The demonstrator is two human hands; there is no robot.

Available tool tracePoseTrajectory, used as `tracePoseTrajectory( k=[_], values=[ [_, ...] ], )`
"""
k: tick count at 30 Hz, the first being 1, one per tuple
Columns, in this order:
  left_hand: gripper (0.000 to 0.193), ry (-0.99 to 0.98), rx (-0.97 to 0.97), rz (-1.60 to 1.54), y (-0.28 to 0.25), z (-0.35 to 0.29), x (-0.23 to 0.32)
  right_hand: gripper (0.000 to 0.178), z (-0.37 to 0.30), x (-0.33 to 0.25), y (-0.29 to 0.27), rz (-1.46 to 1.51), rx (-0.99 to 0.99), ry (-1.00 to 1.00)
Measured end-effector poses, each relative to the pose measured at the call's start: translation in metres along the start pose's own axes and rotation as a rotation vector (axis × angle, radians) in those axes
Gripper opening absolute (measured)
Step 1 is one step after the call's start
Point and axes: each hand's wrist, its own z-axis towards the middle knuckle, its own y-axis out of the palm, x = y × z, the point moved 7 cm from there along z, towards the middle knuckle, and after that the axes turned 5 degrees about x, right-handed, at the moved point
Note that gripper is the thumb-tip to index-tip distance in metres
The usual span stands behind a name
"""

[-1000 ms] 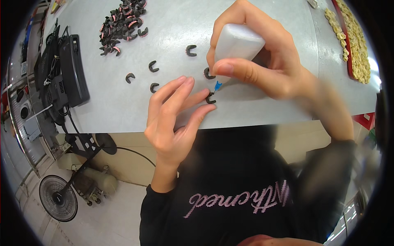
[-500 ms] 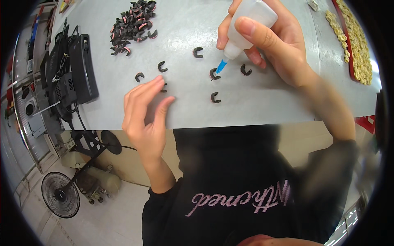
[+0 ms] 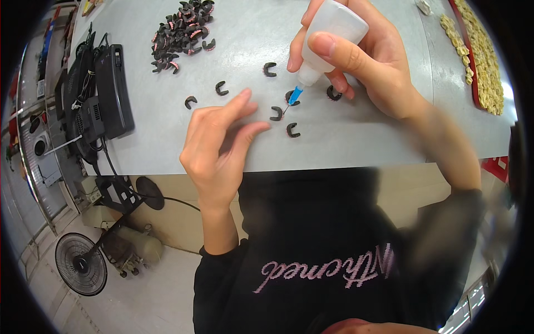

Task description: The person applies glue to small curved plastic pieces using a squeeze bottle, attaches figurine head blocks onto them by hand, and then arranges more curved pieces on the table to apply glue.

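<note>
My right hand (image 3: pixel 370 61) grips a translucent white squeeze bottle (image 3: pixel 337 25) with a blue needle tip (image 3: pixel 296 94), pointing down and left. The thin needle ends at the right side of a small black U-shaped piece (image 3: pixel 276 113). My left hand (image 3: pixel 219 142) is just left of that piece, its thumb and fingers apart with nothing between them. Another U-shaped piece (image 3: pixel 293 130) lies just below, and one (image 3: pixel 289 97) is partly behind the blue tip. Further pieces are spread around, including one (image 3: pixel 334 93) beside my right fingers and one (image 3: pixel 270 69) farther back.
A pile of black U-shaped pieces with pink parts (image 3: pixel 186 28) lies at the back left. Black power adapters and cables (image 3: pixel 111 92) line the table's left side. At the far right stands a red-edged tray (image 3: pixel 476 83) of yellowish pieces. A fan (image 3: pixel 82 264) stands on the floor.
My left hand has moved right, and the piece that was by its fingers now lies beside the needle. The bottle's tip has shifted slightly left and down.
</note>
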Motion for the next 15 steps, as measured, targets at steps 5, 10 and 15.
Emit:
tracePoseTrajectory(
  k=[5,10,15],
  values=[
    [0.043,-0.080,0.079,0.125,-0.007,-0.008,0.010,0.027,0.000,-0.001,-0.003,-0.046,0.060,0.031],
    [0.036,-0.090,-0.021,0.081,0.008,-0.003,0.004,0.027,0.003,-0.005,-0.008,-0.059,0.113,0.018],
    [0.031,-0.089,-0.048,0.167,0.011,0.000,0.008,0.026,0.003,-0.002,-0.011,-0.049,0.124,0.016]
  ],
)
